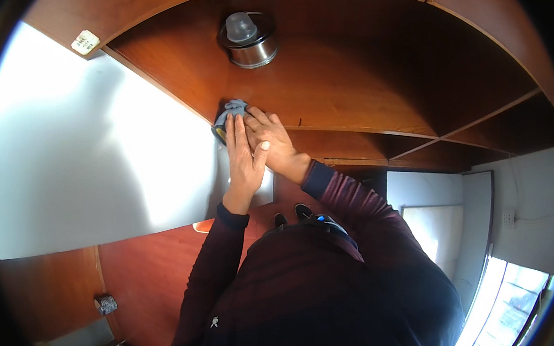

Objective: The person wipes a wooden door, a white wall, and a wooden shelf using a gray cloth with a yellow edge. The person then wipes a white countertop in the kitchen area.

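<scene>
My left hand [243, 165] is stretched out with straight fingers and a raised thumb. Its fingertips reach the lower side of a crumpled grey fabric bundle [232, 111], perhaps a work glove, with black and yellow parts. Close against it, my right hand [274, 139] lies with its fingers a little apart and their tips beside the bundle. My left thumb overlaps the right hand. I see nothing held in either hand, though both palms and the right thumb are hidden. The bundle sits at the left front corner of a brown wooden shelf [329, 99].
A steel canister [253, 54] with a clear plastic cup [241, 27] on its lid stands deeper on the shelf. A glossy white panel [63, 154] fills the left. Below left is a patterned roll [106, 304]. A wall socket [509, 215] is at right.
</scene>
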The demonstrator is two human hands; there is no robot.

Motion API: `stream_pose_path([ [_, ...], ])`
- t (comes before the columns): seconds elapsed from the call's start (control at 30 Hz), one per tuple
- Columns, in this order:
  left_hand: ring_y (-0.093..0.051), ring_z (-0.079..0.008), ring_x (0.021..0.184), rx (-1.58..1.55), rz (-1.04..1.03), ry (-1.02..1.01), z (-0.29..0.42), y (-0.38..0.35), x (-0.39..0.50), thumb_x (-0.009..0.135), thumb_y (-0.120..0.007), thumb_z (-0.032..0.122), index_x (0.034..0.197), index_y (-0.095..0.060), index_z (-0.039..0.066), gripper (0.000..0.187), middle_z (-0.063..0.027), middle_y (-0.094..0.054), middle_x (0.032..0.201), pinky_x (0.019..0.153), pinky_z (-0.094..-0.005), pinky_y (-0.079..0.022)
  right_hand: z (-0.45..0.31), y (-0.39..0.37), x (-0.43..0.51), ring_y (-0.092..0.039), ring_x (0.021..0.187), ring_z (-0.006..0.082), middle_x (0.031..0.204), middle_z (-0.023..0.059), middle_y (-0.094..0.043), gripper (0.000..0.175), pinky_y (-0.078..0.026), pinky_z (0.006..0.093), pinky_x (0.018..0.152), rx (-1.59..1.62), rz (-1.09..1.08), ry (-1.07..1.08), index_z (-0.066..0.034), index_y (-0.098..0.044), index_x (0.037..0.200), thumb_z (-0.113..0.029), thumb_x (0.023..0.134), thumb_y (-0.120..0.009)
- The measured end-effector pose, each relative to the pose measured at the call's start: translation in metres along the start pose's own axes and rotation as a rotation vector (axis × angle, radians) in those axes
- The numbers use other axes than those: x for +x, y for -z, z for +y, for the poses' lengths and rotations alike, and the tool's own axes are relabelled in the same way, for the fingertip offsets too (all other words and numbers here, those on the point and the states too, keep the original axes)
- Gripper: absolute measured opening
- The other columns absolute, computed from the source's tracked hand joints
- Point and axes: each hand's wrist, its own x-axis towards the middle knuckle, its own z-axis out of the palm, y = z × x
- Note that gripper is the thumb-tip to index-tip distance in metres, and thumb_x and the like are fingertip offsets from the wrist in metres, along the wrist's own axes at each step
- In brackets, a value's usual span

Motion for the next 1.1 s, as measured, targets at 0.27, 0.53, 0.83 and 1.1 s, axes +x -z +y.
stream_pose_path([
  [0.27,-0.035,-0.0515,0.153,-0.087,-0.237,-0.258,0.037,-0.065,0.012,0.103,-0.059,0.061,0.161,-0.039,-0.006,0.091,-0.0345,-0.036,0.165,0.128,-0.0569,-0.026,0.035,0.066,-0.072,-0.051,0.143,0.0335,0.140,0.0123,-0.067,0.052,-0.039,0.0542,0.114,-0.491,-0.033,-0.302,-0.0076,-0.070,0.135,-0.030,0.088,-0.070],
  [0.53,-0.045,-0.0489,0.147,-0.132,-0.303,-0.516,0.103,-0.140,0.007,0.099,-0.063,0.065,0.155,-0.046,-0.008,0.094,-0.0354,-0.046,0.157,0.123,-0.0616,-0.034,0.077,0.120,-0.154,-0.053,0.144,0.0352,0.147,0.0157,-0.065,0.050,-0.042,0.0575,0.113,-0.569,0.179,-0.512,-0.0073,-0.069,0.138,-0.032,0.095,-0.066],
  [0.83,-0.038,-0.0497,0.153,0.143,-0.103,-0.155,-0.003,-0.045,0.007,0.105,-0.049,0.068,0.153,-0.050,-0.007,0.088,-0.0341,-0.044,0.160,0.127,-0.0613,-0.026,0.026,0.027,-0.059,-0.050,0.148,0.0364,0.154,0.0186,-0.060,0.051,-0.035,0.0524,0.125,-0.268,0.136,-0.273,-0.0006,-0.067,0.139,-0.025,0.094,-0.063],
  [1.1,-0.042,-0.0497,0.150,0.289,-0.180,-0.133,0.016,-0.077,0.033,0.111,-0.046,0.057,0.145,-0.059,-0.007,0.074,-0.0342,-0.049,0.157,0.126,-0.0593,-0.029,0.056,0.058,-0.068,-0.053,0.145,0.0388,0.151,0.0230,-0.061,0.044,-0.037,0.0533,0.124,-0.232,0.106,-0.371,0.0050,-0.070,0.133,-0.018,0.097,-0.058],
])
